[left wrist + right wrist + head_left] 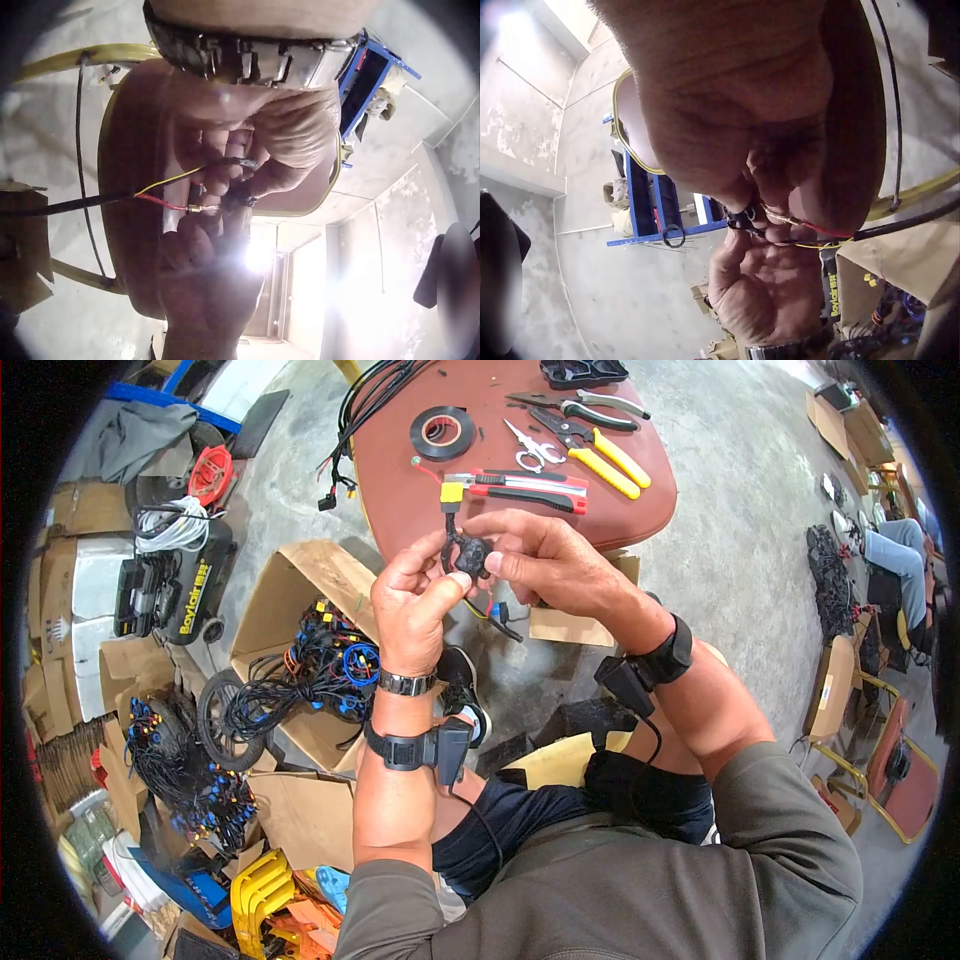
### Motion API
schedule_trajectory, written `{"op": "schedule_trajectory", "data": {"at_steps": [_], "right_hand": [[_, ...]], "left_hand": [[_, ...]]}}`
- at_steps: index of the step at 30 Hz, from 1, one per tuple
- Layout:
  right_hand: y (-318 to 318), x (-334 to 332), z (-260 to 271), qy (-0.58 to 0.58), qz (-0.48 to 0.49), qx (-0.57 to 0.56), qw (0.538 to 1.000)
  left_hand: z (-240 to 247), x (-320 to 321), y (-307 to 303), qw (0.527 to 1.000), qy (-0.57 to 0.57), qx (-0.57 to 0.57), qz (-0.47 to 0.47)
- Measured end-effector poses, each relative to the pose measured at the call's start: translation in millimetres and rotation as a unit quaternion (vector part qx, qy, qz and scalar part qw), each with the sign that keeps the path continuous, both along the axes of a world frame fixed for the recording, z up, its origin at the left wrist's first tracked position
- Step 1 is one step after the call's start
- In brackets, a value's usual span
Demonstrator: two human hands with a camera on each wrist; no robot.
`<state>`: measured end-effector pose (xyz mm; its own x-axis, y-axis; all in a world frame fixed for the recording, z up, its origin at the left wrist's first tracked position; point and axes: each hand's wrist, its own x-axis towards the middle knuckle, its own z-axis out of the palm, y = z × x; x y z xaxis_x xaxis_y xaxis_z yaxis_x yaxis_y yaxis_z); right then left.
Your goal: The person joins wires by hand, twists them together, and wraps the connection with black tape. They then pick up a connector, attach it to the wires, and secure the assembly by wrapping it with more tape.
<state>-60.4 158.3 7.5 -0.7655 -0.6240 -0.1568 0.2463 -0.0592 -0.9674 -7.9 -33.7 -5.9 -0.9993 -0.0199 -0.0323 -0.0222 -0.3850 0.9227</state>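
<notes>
In the head view the left hand (415,600) pinches a black taped lump (470,555) on a wire harness between thumb and fingers. A yellow connector (452,493) stands up from the harness. The right hand (545,560) pinches the lump's other side with thumb and forefinger. Below the hands hangs a black cable end (508,630). The left wrist view shows a red wire (163,201) with a metal terminal and a yellow wire (169,182) leaving a black cable (75,202). Fingers hide part of the lump.
On the red-brown seat (400,490) lie black tape (443,433), scissors (533,448), a red cutter (530,490), yellow-handled strippers (605,465) and pliers (590,410). Black cables (365,410) hang over its left edge. An open carton (290,575) of harnesses stands at the lower left.
</notes>
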Motion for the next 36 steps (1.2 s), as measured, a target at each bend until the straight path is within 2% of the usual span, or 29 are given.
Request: {"op": "schedule_trajectory", "data": {"at_steps": [7, 12, 21, 25, 28, 30, 32, 34, 36], "right_hand": [[0, -1, 2, 0.02, -0.009, 0.033, 0.999], [-1, 0, 0, 0.037, -0.019, 0.027, 0.999], [-3, -2, 3, 0.088, -0.01, 0.029, 0.996], [-4, 1, -1, 0.109, -0.01, 0.01, 0.994], [0, 3, 4, 0.144, -0.017, 0.059, 0.988], [-3, 1, -6, 0.187, -0.024, 0.039, 0.981], [-4, 1, -13, 0.264, -0.052, 0.05, 0.962], [-7, 1, -21, 0.229, -0.055, 0.037, 0.971], [-3, -1, -17, 0.282, -0.049, 0.064, 0.956]], "left_hand": [[-2, 0, 2, 1.0, 0.005, -0.012, 0.017], [-4, -1, 2, 0.999, 0.004, -0.035, 0.019], [-3, -2, 6, 1.0, -0.011, -0.011, 0.024], [-2, -2, 4, 0.999, -0.01, -0.044, 0.027], [-3, -2, 4, 0.998, -0.017, -0.055, 0.032], [-2, -1, 6, 0.998, -0.021, -0.057, 0.032], [-3, 0, 5, 0.996, -0.06, -0.06, 0.042], [-1, 0, 2, 0.991, -0.078, -0.099, 0.044], [-8, 3, -4, 0.988, -0.09, -0.119, 0.033]]}}
